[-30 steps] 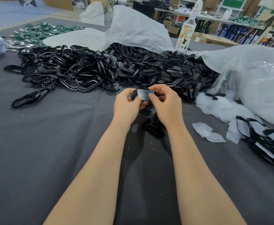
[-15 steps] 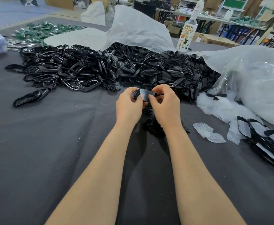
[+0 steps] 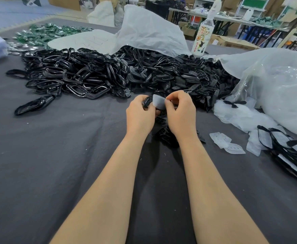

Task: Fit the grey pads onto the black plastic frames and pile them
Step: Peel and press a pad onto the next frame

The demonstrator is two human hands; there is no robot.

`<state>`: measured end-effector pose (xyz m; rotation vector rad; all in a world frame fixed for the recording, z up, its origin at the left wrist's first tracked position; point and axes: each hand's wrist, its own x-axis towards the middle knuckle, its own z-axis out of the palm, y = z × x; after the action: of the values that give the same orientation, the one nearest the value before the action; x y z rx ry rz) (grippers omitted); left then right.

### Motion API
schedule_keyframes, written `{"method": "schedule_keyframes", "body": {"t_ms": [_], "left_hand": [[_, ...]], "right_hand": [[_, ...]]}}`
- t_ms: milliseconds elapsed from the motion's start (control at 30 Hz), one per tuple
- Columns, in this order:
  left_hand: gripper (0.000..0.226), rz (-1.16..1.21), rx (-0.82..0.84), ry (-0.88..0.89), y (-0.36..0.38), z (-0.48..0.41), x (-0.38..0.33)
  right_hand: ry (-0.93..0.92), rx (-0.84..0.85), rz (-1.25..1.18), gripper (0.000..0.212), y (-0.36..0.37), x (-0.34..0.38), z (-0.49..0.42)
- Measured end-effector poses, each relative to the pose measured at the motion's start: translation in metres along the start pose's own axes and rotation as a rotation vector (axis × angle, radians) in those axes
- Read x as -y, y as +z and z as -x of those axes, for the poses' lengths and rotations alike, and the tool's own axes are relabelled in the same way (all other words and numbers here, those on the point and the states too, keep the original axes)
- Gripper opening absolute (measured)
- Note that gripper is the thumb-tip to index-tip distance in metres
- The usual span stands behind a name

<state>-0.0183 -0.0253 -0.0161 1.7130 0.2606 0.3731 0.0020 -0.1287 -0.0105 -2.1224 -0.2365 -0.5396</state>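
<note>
Grey pad (image 3: 158, 102) is pinched by the right hand (image 3: 180, 113) against the black frame (image 3: 146, 102), which the left hand (image 3: 140, 115) grips steady for fitting.

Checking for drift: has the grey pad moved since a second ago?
No. The grey pad stays at the near edge of the frame pile, level with the lone frame at left.

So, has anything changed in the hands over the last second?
Little. The right hand has slid its fingertips toward the right edge of the grey pad, so more of the pad shows. The left hand still grips the black frame behind it. Nothing was let go; both hands stay in place, and the heap of loose frames is unchanged.
</note>
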Motion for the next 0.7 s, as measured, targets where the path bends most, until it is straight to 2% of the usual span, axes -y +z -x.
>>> {"method": "schedule_keyframes", "body": {"t_ms": [100,233,300,367,467,533,633,700], "left_hand": [[0.017,0.091,-0.006,-0.029,0.001,-0.002,0.002],[0.015,0.189,-0.023,-0.075,0.002,-0.006,0.004],[0.016,0.211,-0.026,-0.076,0.002,-0.006,0.005],[0.016,0.236,-0.023,-0.072,0.002,-0.006,0.004],[0.025,0.238,-0.025,-0.082,0.002,-0.006,0.004],[0.025,0.248,-0.026,-0.083,0.001,-0.005,0.003],[0.019,0.280,-0.025,-0.079,0.001,-0.003,0.001],[0.015,0.272,-0.022,-0.073,0.000,-0.003,0.001]], "right_hand": [[0.058,-0.125,-0.103,0.009,-0.003,0.001,-0.002],[0.370,-0.295,-0.459,0.020,-0.013,-0.006,-0.009],[0.525,-0.318,-0.616,0.013,-0.016,-0.010,-0.012],[0.607,-0.305,-0.734,0.012,-0.017,-0.012,-0.014],[0.598,-0.302,-0.849,0.006,-0.018,-0.009,-0.014],[0.555,-0.273,-0.922,0.010,-0.020,-0.005,-0.013],[0.439,-0.096,-0.951,0.014,-0.023,0.003,-0.010],[0.301,0.054,-0.775,0.016,-0.021,0.008,-0.007]]}}
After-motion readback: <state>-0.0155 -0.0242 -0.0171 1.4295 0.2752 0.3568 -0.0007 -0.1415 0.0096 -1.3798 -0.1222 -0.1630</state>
